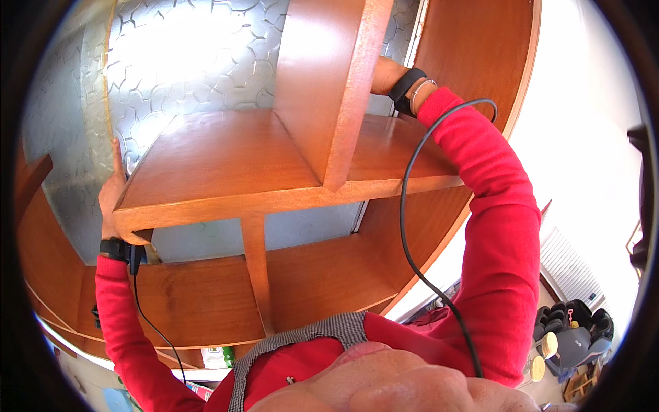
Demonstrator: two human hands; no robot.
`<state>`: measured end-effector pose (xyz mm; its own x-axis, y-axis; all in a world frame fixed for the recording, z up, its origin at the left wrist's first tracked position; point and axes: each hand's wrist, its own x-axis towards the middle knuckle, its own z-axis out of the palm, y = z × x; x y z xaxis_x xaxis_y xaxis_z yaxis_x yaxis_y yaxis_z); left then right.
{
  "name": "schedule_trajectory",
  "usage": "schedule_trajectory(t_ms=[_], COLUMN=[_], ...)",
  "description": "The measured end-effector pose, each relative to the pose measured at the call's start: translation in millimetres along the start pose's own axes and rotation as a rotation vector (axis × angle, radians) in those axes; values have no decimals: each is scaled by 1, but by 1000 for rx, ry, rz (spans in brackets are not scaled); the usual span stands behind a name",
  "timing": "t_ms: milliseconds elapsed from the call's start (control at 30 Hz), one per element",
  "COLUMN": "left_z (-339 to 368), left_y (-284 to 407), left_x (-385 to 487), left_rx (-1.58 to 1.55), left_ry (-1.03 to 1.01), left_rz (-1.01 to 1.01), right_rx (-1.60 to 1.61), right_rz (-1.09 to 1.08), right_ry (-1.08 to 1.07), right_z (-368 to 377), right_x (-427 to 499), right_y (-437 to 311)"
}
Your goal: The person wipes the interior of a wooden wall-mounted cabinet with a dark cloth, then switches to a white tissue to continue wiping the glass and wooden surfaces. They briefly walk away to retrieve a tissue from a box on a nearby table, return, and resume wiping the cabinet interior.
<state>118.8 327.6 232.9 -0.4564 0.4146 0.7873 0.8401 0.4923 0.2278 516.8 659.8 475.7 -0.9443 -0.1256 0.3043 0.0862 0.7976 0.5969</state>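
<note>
My left hand [112, 190] is at the left end of a wooden shelf board [226, 154], its index finger extended along the textured glass panel [195, 62] behind. A small white thing [131, 164] lies close to that hand; what it is cannot be told. My right forearm reaches behind an upright wooden divider [329, 87], which hides my right hand, near the glass on the right. Both wrists wear black bands, the right one also a bracelet. Whether either hand holds anything does not show.
Lower wooden compartments [319, 273] lie below the board, with a white and green package [219, 356] under them. A black cable [406, 206] loops over my right sleeve; a thinner one [159, 332] hangs from the left wrist. Shoes and stools [571, 340] stand at lower right.
</note>
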Motion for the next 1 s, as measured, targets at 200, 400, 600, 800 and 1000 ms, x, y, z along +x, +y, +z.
schedule_trajectory(t_ms=[200, 400, 600, 800, 1000], left_z=[-8, -4, -35, -77, -63], left_y=[12, 18, 62, 112, 86], left_x=[-9, -11, -17, -32, -23], left_rx=[-78, -328, 24, -82, -162], left_ry=[62, 119, 228, 141, 75], left_rz=[66, 134, 179, 90, 39], right_rx=[-197, -285, -101, -204, -336], right_rz=[195, 418, 22, -35, 555], right_ry=[-139, -111, 49, -44, 307], right_z=[8, 1, 25, 28, -5], right_x=[-32, -58, -19, -10, -61], right_y=[16, 52, 5, 0, 75])
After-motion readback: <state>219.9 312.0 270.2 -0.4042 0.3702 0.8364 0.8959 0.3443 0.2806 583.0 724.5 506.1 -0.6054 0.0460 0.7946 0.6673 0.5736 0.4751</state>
